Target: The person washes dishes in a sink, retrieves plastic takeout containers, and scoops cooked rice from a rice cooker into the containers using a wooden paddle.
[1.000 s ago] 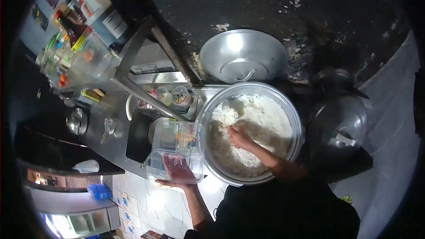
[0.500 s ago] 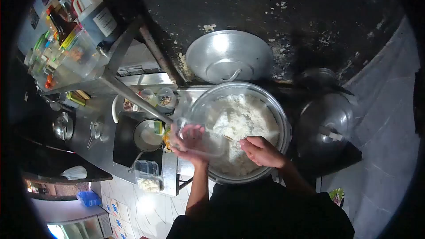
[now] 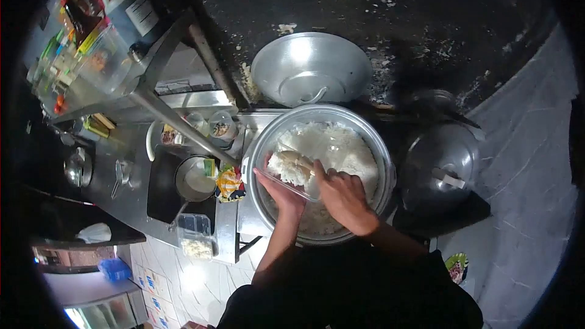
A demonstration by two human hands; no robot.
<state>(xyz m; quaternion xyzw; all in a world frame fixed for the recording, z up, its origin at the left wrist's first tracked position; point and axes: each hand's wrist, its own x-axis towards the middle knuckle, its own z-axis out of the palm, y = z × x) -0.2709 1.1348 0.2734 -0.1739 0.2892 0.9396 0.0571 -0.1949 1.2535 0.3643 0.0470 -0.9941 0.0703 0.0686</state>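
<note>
A large metal pot (image 3: 390, 164) full of white cooked rice (image 3: 350, 146) stands in front of me. Over its left part, my left hand (image 3: 287, 200) grips a clear plastic container (image 3: 297, 189) from below, tilted toward the right. My right hand (image 3: 346, 200) is closed around the handle of a wooden rice paddle (image 3: 297, 158). The paddle's blade is at the container, with a clump of rice (image 3: 287, 170) there. My left fingers are partly hidden behind the container and rice.
A big metal lid (image 3: 311, 70) leans behind the pot. To the left are a saucepan (image 3: 195, 180), a filled clear container (image 3: 196, 237) near the counter edge and a yellow-red packet (image 3: 230, 184). A metal shelf post (image 3: 177, 125) slants close by. Another lidded pot (image 3: 442, 164) stands right.
My right hand has brought the rice paddle up and left from the rice to the container. My left hand has shifted right over the pot and tilted the container, which now has rice at it.
</note>
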